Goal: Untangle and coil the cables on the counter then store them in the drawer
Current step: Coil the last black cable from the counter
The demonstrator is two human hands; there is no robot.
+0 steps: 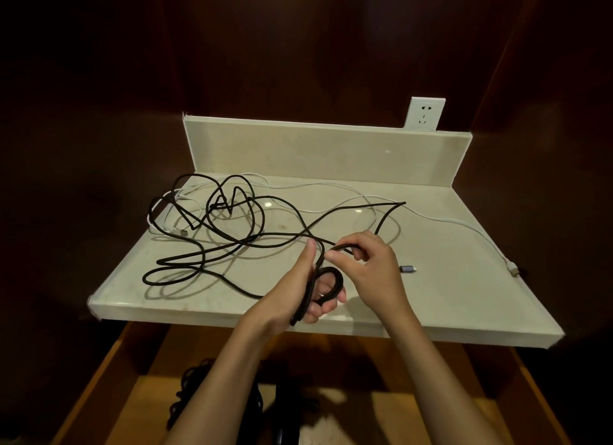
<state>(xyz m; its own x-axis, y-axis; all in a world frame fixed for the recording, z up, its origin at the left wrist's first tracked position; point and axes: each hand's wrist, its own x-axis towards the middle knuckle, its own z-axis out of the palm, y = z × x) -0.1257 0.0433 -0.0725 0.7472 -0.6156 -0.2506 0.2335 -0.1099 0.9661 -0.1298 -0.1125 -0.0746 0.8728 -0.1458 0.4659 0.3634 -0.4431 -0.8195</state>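
Observation:
A long black cable (232, 242) lies in loose tangled loops across the left and middle of the pale counter (447, 245). My left hand (310, 288) holds a small coil of this black cable near the counter's front edge, fingers curled round the loops. Just right of it, my right hand (371, 265) pinches the same cable between thumb and fingers. A thin white cable (431, 217) runs along the back of the counter to the right edge. Below the counter, the open wooden drawer (109, 371) holds dark coiled cables (189, 388), partly hidden by my arms.
A silver plug (408, 269) lies on the counter just right of my right hand. A white wall socket (424, 114) sits above the counter's raised back panel. Dark wooden walls enclose the counter on both sides.

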